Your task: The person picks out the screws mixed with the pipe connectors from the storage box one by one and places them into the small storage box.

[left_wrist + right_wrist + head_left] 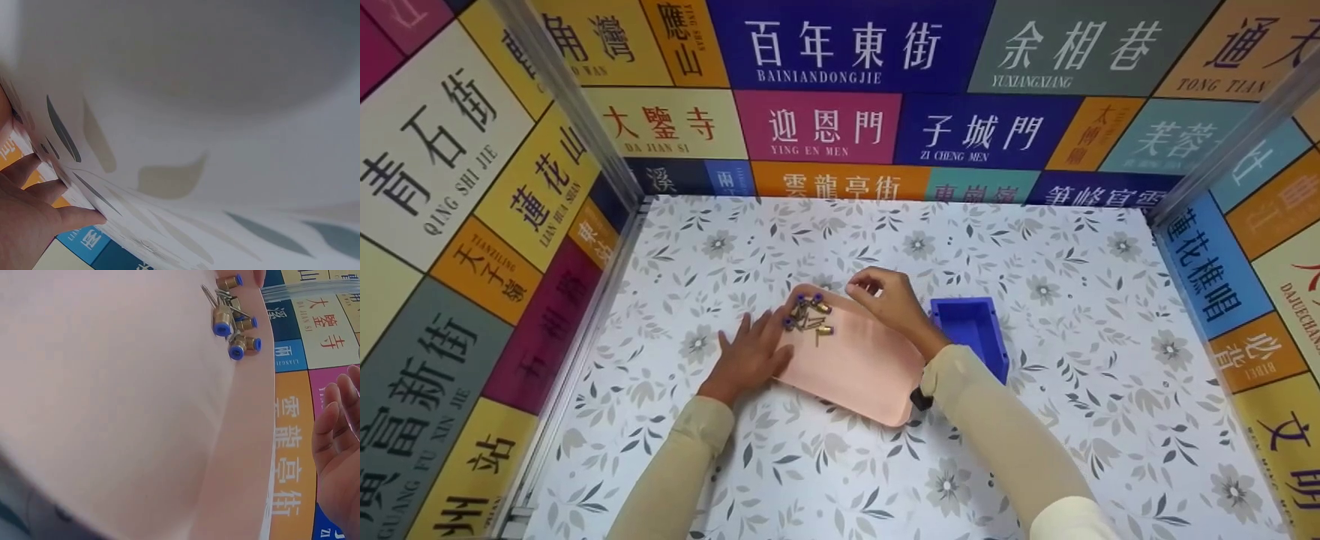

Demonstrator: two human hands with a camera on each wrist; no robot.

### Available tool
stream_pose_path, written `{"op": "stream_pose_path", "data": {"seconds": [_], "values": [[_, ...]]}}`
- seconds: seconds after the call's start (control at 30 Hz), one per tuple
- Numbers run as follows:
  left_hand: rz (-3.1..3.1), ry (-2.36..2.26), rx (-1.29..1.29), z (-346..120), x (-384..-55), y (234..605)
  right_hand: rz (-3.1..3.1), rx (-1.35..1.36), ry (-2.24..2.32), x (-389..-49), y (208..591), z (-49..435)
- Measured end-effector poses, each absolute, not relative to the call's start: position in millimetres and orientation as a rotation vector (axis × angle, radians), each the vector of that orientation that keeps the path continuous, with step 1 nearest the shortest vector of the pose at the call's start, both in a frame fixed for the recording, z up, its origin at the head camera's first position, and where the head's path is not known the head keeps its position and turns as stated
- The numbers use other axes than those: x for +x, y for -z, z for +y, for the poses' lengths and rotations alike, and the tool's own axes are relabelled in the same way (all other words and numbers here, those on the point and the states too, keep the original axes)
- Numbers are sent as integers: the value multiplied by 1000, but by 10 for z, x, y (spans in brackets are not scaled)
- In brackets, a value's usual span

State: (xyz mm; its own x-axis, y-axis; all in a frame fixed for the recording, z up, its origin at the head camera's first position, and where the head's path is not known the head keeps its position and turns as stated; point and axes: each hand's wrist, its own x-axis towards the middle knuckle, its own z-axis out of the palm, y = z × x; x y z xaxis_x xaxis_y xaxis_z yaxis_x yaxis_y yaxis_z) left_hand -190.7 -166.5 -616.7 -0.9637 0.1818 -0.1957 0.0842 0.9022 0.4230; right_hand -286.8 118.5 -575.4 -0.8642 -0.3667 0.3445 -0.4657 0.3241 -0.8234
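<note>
A pink tray (855,367) lies at a slant on the table. Gathered at its far left end are several brass push-in fittings (222,320) with blue collars, mixed with several screws (813,324). My left hand (751,352) rests at the tray's left edge, fingers spread and thumb overlapping the rim. In the left wrist view, that hand (34,211) shows straight, parted fingers. Over the tray's far edge is my right hand (889,296), its fingers loosely bent. The right wrist view shows the same hand (340,439) with nothing visible in its fingers.
A blue open box (971,337) stands just right of the tray, partly behind the right forearm. White floral cloth (697,247) covers the table. Colourful panels (825,127) with printed lettering wall in the back and both sides.
</note>
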Motion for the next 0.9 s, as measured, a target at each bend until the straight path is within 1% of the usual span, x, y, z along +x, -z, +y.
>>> {"op": "stream_pose_path", "data": {"seconds": [0.33,0.9], "values": [[2861,-571,225,-1670,-1934,6206,-2524,875,-1539,-2869,5856,927],[2864,-606,225,-1675,-1924,6181,-2583,960,-1535,-2874,6015,687]]}}
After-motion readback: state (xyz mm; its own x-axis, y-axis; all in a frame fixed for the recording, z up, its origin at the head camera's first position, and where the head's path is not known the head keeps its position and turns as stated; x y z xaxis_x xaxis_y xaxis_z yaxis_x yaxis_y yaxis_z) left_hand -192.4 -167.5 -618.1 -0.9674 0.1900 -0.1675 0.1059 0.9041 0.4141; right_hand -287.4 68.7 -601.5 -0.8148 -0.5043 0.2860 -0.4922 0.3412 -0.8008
